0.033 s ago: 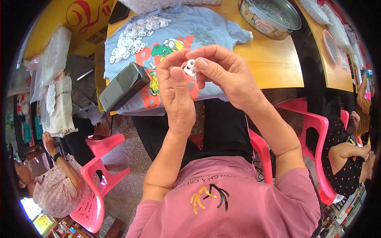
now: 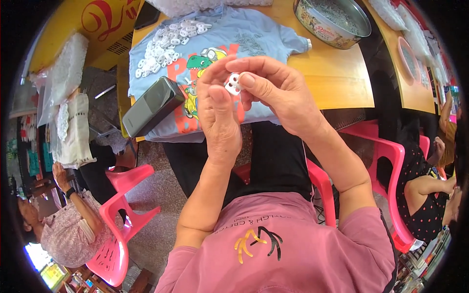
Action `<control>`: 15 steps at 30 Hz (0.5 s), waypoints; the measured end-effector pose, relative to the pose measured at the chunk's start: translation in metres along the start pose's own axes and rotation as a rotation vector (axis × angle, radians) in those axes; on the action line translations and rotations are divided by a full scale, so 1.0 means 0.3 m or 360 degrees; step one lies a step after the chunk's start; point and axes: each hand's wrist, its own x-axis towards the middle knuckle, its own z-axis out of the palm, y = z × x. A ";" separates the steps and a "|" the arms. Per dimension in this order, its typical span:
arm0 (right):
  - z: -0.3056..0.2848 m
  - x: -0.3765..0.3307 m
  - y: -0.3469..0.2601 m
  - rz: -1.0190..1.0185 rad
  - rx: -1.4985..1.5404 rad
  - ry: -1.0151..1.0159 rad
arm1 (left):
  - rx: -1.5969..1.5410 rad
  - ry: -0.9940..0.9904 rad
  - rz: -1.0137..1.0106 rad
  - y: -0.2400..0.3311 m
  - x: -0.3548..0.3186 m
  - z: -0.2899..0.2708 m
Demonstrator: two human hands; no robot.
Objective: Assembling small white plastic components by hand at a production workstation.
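My right hand (image 2: pixel 276 88) pinches a small white plastic piece with round holes (image 2: pixel 233 84) between thumb and fingers. Close beside it, my left hand (image 2: pixel 217 105) curves its fingers around the far side, its thumb raised and apart from the piece. Whether the left fingertips touch the piece is hidden. Beyond the hands lies a pale blue T-shirt (image 2: pixel 141 93) with a dinosaur print, spread on the table. A heap of similar white pieces (image 2: pixel 168 44) rests on its left part. Small grey metal parts (image 2: pixel 250 44) lie on its right part.
A dark rectangular device (image 2: pixel 153 107) lies on the shirt's near left. An oval tin (image 2: pixel 332 24) holding small metal parts stands on the wooden table (image 2: pixel 342 78). Pink chairs (image 2: pixel 115 244) flank me; one person (image 2: pixel 73 229) sits left, another (image 2: pixel 427 195) right.
The white piece has turned slightly in my right fingers, showing more of its holed face. My left hand has shifted a little to the right, its thumb a bit lower.
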 end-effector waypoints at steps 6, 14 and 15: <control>0.005 -0.001 0.014 -0.0012 -0.0110 -0.0023 | -0.0354 -0.0205 -0.0198 -0.015 0.015 0.014; 0.030 -0.002 0.000 0.0052 -0.0071 -0.0015 | -0.0560 -0.0249 -0.0289 -0.014 0.012 0.016; 0.030 -0.002 0.002 0.0047 -0.0069 -0.0013 | -0.0547 -0.0264 -0.0292 -0.019 0.012 0.007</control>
